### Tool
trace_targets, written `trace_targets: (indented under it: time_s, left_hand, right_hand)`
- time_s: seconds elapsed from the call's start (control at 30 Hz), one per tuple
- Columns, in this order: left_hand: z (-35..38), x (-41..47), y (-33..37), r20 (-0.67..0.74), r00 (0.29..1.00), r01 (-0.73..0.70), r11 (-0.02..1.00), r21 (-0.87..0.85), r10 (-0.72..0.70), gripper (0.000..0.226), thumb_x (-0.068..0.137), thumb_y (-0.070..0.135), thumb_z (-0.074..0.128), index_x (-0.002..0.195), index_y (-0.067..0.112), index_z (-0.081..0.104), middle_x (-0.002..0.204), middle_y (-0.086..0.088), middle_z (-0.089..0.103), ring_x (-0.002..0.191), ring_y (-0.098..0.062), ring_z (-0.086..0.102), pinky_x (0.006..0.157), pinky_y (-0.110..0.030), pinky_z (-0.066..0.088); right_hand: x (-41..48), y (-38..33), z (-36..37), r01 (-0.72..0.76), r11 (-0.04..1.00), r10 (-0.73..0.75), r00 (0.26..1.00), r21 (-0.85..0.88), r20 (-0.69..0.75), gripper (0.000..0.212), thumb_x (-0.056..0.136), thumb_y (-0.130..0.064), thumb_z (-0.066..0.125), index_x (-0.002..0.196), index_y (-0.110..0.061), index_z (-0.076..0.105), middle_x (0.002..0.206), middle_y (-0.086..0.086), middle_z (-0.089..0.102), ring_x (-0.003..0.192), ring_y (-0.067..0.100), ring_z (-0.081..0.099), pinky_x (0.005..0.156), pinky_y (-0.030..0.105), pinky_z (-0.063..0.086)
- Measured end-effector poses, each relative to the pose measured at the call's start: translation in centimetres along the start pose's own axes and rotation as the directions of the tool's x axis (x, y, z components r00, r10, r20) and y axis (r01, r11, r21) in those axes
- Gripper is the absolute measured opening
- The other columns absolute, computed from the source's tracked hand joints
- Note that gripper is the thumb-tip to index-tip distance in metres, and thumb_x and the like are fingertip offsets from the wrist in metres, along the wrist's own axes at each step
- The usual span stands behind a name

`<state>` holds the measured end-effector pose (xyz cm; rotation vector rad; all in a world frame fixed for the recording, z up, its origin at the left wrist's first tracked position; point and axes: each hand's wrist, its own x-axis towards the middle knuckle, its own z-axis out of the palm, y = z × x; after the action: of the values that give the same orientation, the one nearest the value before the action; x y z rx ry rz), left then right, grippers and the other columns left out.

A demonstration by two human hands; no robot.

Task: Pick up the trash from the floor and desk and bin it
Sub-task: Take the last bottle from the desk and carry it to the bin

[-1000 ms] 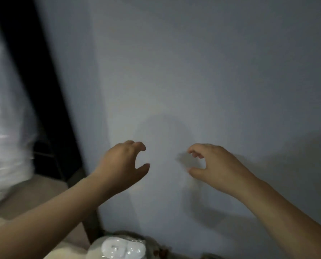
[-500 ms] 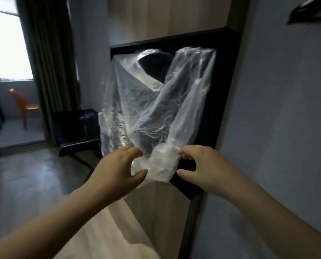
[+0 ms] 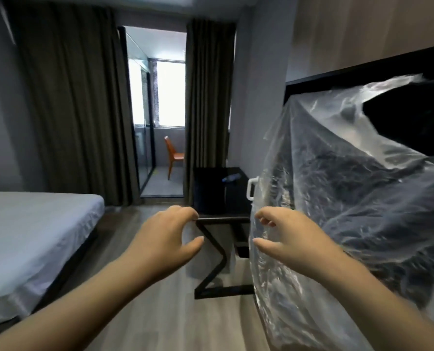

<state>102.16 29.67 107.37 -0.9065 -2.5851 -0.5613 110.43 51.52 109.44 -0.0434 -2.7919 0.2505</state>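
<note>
My left hand (image 3: 170, 239) and my right hand (image 3: 289, 239) are held out in front of me at chest height, fingers loosely curled, with nothing in either. A plastic bottle (image 3: 231, 177) lies on its side on the black desk (image 3: 221, 219) straight ahead, beyond both hands. A clear plastic sheet (image 3: 337, 173) hangs over a dark screen on the right wall; my right hand is in front of its left edge. I cannot tell whether the hand touches it. No bin is in view.
A bed (image 3: 33, 224) with a grey sheet fills the left side. Wooden floor (image 3: 165, 312) runs between bed and desk. Dark curtains (image 3: 71, 110) flank a glass door to a balcony with an orange chair (image 3: 174, 155). A white handle-shaped object (image 3: 250, 190) sits by the desk's right edge.
My view has swung left from a bare wall, past the plastic-covered screen, into the room. Both hands keep the same loosely curled pose and hold nothing.
</note>
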Motion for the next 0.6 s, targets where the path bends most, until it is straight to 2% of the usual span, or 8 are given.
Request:
trace_targets:
  time_s: [0.13,0.23,0.4,0.5,0.6]
  left_hand:
    - [2.2,5.0,-5.3,-0.015,0.998,0.063,0.998,0.01,-0.063,0.043,0.083,0.046,0.06,0.121,0.028,0.055,0.119,0.01,0.058,0.109,-0.011,0.055,0.092,-0.029,0.048]
    - [4.3,8.8,-9.6,-0.011,0.996,0.084,0.996,0.006,-0.084,0.044,0.085,0.047,0.058,0.124,0.029,0.052,0.122,0.012,0.056,0.112,-0.008,0.053,0.094,-0.027,0.047]
    - [6.4,16.7,-17.6,-0.004,0.998,0.069,0.998,-0.013,-0.069,0.046,0.085,0.047,0.057,0.127,0.029,0.05,0.125,0.013,0.054,0.115,-0.007,0.052,0.095,-0.024,0.045]
    - [6.8,21.9,-22.5,0.018,0.998,0.055,0.998,-0.028,-0.055,0.047,0.086,0.047,0.056,0.13,0.029,0.048,0.128,0.014,0.052,0.117,-0.007,0.05,0.096,-0.023,0.043]
    - [7.8,27.0,-26.7,0.02,0.999,0.03,0.999,-0.033,-0.03,0.048,0.087,0.047,0.055,0.131,0.029,0.048,0.129,0.014,0.052,0.118,-0.006,0.05,0.096,-0.021,0.043]
  right_hand:
    - [8.0,0.5,4.0,0.051,0.998,-0.052,0.998,0.024,0.032,0.044,0.086,-0.042,0.062,0.128,-0.03,0.052,0.122,-0.012,0.059,0.113,0.007,0.053,0.093,0.024,0.043]
    - [13.7,0.7,7.3,0.066,0.997,-0.067,0.997,0.028,0.044,0.044,0.086,-0.043,0.061,0.127,-0.031,0.052,0.121,-0.013,0.059,0.113,0.006,0.053,0.089,0.022,0.042]
    - [23.8,0.9,11.9,0.018,0.998,-0.022,0.997,0.062,0.069,0.047,0.087,-0.044,0.061,0.132,-0.033,0.05,0.126,-0.015,0.057,0.116,0.003,0.051,0.093,0.018,0.041]
    - [30.2,0.4,13.8,-0.031,0.998,0.027,0.997,0.063,0.068,0.048,0.087,-0.044,0.06,0.132,-0.033,0.049,0.127,-0.015,0.057,0.116,0.001,0.051,0.09,0.016,0.04]
    - [36.1,0.2,15.9,-0.065,0.995,0.061,0.996,0.075,0.063,0.049,0.086,-0.045,0.061,0.132,-0.032,0.049,0.126,-0.014,0.057,0.115,0.002,0.052,0.092,0.018,0.043]
